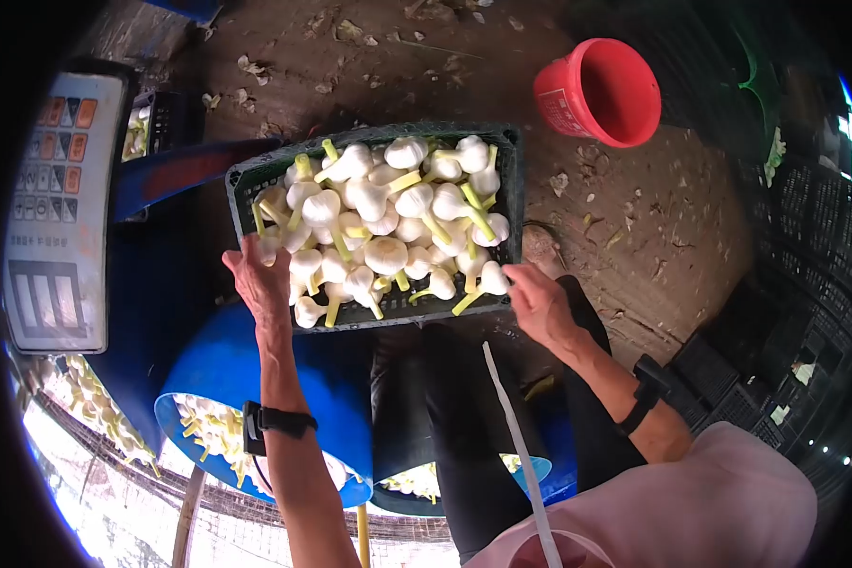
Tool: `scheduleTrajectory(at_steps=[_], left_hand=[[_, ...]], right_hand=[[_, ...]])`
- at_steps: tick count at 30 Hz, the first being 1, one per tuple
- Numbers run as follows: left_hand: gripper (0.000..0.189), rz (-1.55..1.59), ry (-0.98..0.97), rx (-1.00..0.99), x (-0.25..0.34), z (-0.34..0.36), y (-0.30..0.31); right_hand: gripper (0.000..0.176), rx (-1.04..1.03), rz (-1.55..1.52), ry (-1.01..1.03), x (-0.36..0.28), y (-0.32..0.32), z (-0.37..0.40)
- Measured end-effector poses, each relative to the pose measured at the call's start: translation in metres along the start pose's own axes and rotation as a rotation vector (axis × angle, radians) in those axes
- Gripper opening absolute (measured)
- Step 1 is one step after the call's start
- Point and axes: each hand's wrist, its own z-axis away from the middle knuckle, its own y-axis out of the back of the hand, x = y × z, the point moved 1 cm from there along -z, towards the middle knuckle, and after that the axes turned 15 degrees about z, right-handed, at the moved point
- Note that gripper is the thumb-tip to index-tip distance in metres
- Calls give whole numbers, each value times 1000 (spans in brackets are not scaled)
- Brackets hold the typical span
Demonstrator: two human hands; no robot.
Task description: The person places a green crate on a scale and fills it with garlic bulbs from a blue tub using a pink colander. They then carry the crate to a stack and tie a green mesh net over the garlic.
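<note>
A dark plastic crate full of white garlic bulbs with short green-yellow stems lies before me, over a scale's blue frame at its left. My left hand is at the crate's near left corner, fingers bent over the rim beside a bulb. My right hand is at the near right corner, its fingertips against the crate's edge next to a bulb with a stem. Both hands seem closed on the crate's sides; the fingertips are partly hidden.
A red bucket stands on the dirt floor at the upper right. The scale's keypad panel is at the left. Blue tubs with more garlic sit below. Black crates are stacked at the right, and garlic skins litter the floor.
</note>
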Motion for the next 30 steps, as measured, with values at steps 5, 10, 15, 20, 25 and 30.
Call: scheduleTrajectory(at_steps=[5, 10, 15, 20, 25, 30], left_hand=[[48, 73, -191, 57, 8, 4, -4], [44, 115, -195, -131, -5, -55, -28], [30, 97, -277, -46, 6, -81, -47], [33, 663, 100, 197, -3, -67, -61], [21, 456, 2, 403, -12, -5, -32], [19, 90, -1, 479, -33, 13, 2]], right_hand=[[15, -52, 177, 271, 2, -25, -4], [20, -133, 37, 213, -3, -44, -1], [23, -181, 23, 157, -5, -57, -3], [20, -146, -100, 104, -3, -50, -5], [6, -52, -254, -12, 16, -36, -13], [22, 190, -378, -511, 65, -24, -32]])
